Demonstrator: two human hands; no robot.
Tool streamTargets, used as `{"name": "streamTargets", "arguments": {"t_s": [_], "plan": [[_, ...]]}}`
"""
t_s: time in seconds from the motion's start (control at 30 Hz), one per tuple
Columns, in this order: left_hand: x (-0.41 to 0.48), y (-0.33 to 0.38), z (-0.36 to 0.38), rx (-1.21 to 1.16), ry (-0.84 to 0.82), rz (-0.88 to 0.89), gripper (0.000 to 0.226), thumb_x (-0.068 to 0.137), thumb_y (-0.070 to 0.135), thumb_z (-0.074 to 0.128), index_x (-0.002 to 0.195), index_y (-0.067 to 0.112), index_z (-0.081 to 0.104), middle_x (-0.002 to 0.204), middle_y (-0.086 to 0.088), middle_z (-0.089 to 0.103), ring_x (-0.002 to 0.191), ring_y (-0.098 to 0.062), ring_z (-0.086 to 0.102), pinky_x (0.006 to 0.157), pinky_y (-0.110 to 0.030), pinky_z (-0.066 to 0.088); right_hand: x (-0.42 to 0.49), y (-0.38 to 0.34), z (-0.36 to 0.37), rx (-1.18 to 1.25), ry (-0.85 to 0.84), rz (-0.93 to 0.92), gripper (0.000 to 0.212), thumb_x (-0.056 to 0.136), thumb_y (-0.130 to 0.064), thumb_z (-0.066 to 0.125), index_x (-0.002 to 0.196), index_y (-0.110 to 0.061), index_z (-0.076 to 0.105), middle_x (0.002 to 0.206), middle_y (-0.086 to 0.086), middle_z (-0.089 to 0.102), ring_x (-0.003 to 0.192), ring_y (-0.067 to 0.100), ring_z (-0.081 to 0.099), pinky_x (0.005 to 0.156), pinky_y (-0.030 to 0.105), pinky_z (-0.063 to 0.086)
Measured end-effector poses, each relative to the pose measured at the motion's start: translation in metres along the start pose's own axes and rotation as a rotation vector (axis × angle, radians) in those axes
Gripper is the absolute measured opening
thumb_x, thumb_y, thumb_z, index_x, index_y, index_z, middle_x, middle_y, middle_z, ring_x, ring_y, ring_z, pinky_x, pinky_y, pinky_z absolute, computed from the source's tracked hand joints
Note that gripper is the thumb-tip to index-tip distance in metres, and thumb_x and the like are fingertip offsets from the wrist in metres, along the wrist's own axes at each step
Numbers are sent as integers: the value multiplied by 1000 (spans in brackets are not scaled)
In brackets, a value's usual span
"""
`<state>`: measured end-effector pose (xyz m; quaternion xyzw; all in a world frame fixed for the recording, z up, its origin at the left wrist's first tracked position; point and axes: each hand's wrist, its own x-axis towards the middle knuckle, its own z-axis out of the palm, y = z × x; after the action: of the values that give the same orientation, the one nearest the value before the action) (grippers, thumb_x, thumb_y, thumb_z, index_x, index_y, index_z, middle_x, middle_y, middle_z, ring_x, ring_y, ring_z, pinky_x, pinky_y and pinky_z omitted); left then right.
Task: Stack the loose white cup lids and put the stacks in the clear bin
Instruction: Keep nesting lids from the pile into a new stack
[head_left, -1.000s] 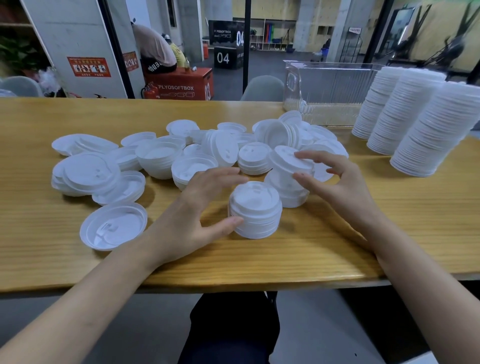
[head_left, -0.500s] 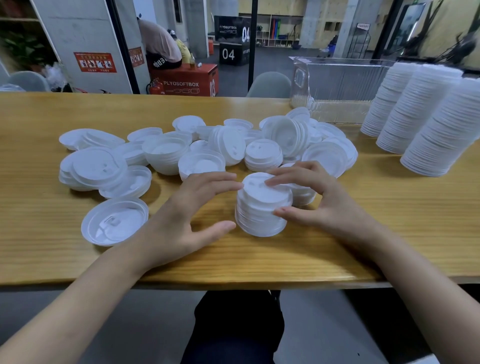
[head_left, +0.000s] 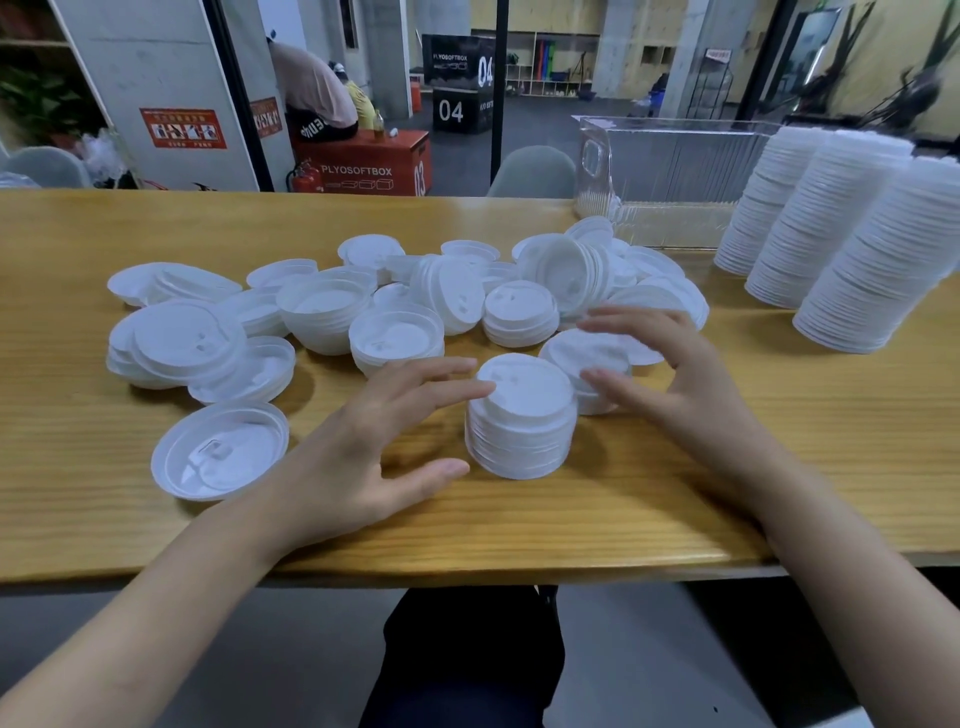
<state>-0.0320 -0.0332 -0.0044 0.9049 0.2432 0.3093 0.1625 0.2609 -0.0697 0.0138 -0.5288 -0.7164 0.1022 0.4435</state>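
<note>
A short stack of white lids (head_left: 522, 415) stands on the wooden table (head_left: 779, 467) between my hands. My left hand (head_left: 374, 441) is spread beside it, the index fingertip touching its top rim and the thumb near its base. My right hand (head_left: 670, 374) reaches over a lower stack of lids (head_left: 582, 345) just behind; its spread fingers and thumb straddle that stack without a clear grip, and the motion is blurred. Several loose lids (head_left: 322, 306) lie scattered across the table's middle. The clear bin (head_left: 675, 171) stands at the far right.
Three tall lid stacks (head_left: 826, 223) stand at the right, in front of and beside the bin. One upturned lid (head_left: 218, 452) lies near my left wrist. The table's front edge runs just under my forearms. Chairs and a person are beyond the glass.
My right hand set lids on the near stack, making it taller, then lifted off and moved back to the lower stack behind. My left hand stayed beside the near stack.
</note>
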Motion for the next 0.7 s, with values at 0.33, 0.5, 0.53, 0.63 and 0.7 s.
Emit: {"name": "streamTargets", "arguments": {"t_s": [0.33, 0.5, 0.53, 0.63, 0.7], "plan": [[4, 3, 2, 121, -96, 27, 57, 93, 50, 49, 147, 46, 30, 160, 14, 21, 143, -10, 28, 112, -38, 31, 3, 14, -2, -273, -95, 144, 46, 76, -55, 70, 119, -43, 63, 137, -18, 53, 126, 11, 36, 110, 46, 29], [4, 4, 2, 125, -122, 14, 54, 94, 50, 47, 145, 48, 32, 158, 17, 23, 144, -7, 26, 112, -31, 26, 2, 16, 0, -198, -35, 129, 35, 77, -54, 73, 109, -43, 67, 123, -19, 63, 118, 13, 44, 105, 48, 36], [4, 4, 2, 126, -123, 14, 53, 94, 49, 47, 145, 47, 32, 158, 17, 23, 144, -7, 26, 112, -31, 26, 3, 16, -1, -167, -28, 138, 32, 79, -47, 76, 109, -40, 68, 121, -19, 63, 118, 12, 45, 106, 45, 36], [4, 4, 2, 123, -127, 10, 53, 94, 49, 46, 145, 48, 32, 158, 18, 23, 144, -6, 26, 112, -30, 25, 3, 14, -3, -81, -11, 182, 30, 82, -37, 77, 111, -35, 70, 119, -19, 65, 119, 11, 46, 101, 19, 35], [4, 5, 2, 123, -128, 7, 53, 94, 49, 46, 145, 48, 32, 157, 18, 23, 144, -5, 26, 112, -29, 25, 3, 13, -3, -26, 0, 213, 28, 81, -39, 78, 108, -36, 71, 117, -22, 65, 117, 10, 48, 90, 5, 31]]}}
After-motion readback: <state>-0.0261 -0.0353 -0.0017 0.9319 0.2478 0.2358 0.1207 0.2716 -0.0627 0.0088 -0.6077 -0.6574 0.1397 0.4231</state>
